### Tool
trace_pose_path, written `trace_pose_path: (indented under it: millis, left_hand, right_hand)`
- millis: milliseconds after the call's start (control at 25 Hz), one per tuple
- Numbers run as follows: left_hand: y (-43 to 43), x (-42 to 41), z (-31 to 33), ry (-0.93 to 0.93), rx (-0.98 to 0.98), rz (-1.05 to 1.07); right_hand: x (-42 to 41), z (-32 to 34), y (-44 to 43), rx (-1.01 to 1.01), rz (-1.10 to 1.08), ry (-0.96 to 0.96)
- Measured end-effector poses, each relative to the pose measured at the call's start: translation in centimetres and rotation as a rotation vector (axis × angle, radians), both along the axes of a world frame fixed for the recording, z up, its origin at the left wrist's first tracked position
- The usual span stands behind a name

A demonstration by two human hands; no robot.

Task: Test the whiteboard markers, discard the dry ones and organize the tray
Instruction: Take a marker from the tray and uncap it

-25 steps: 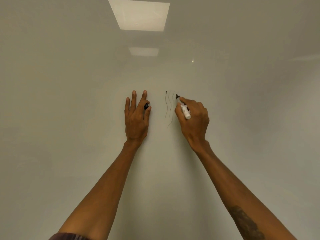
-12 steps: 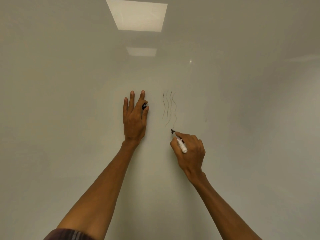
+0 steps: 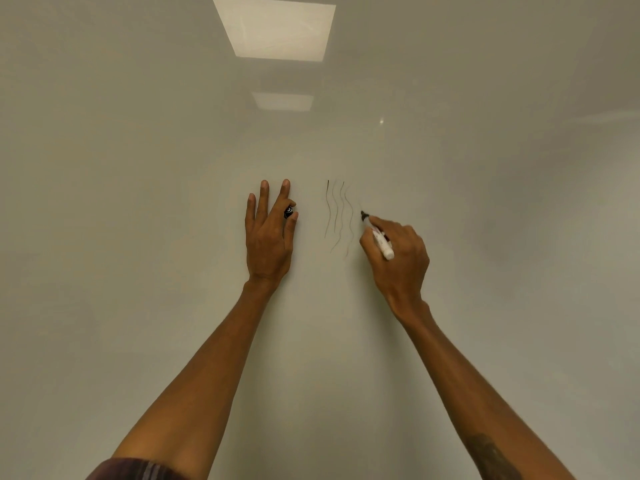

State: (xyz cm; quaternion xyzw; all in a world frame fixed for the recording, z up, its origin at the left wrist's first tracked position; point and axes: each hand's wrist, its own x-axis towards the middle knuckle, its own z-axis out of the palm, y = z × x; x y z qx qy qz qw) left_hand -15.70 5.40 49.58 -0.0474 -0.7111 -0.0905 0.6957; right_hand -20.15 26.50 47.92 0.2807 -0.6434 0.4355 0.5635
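Note:
My right hand [image 3: 398,258] grips a white-barrelled marker [image 3: 379,239], its dark tip touching the whiteboard [image 3: 138,202] just right of several faint, thin wavy lines [image 3: 339,216]. My left hand [image 3: 268,230] lies flat against the board with straight fingers, and the black marker cap [image 3: 288,212] is pinched between thumb and index finger. The marker tray is out of view.
The glossy whiteboard fills the whole view and mirrors two ceiling light panels [image 3: 277,27]. Both forearms reach up from the bottom edge; a dark striped sleeve [image 3: 138,471] shows at the lower left.
My right hand drew a fourth wavy line downward, then came back up to the right of the lines. My left hand stayed on the board with the cap.

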Motion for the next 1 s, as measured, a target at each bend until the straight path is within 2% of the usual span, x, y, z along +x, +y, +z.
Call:
trace_pose_path:
  millis: [120, 240, 360, 520, 680, 800, 1000]
  left_hand:
    - [0.0, 0.1, 0.0, 0.0, 0.006, 0.004]
    - [0.1, 0.2, 0.1, -0.008, 0.003, 0.004]
    - [0.0, 0.1, 0.0, -0.017, -0.007, 0.002]
    - [-0.1, 0.1, 0.0, -0.023, -0.002, -0.01]
    - [-0.1, 0.2, -0.1, -0.025, -0.008, -0.009]
    - [-0.1, 0.1, -0.1, -0.028, -0.002, -0.015]
    - [-0.1, 0.1, 0.0, -0.022, -0.003, -0.004]
  right_hand:
    - [0.6, -4.4, -0.1, 0.002, -0.034, -0.032]
    - [1.1, -5.5, -0.1, 0.002, 0.03, -0.068]
    - [0.8, -2.0, 0.4, -0.124, 0.132, -0.07]
    - [0.0, 3.4, 0.5, -0.108, 0.151, -0.001]
    - [-1.0, 5.0, 0.1, -0.086, 0.096, 0.009]
    - [-0.7, 3.7, 0.0, -0.032, 0.04, 0.026]
    - [0.1, -2.3, 0.2, -0.077, -0.014, -0.057]
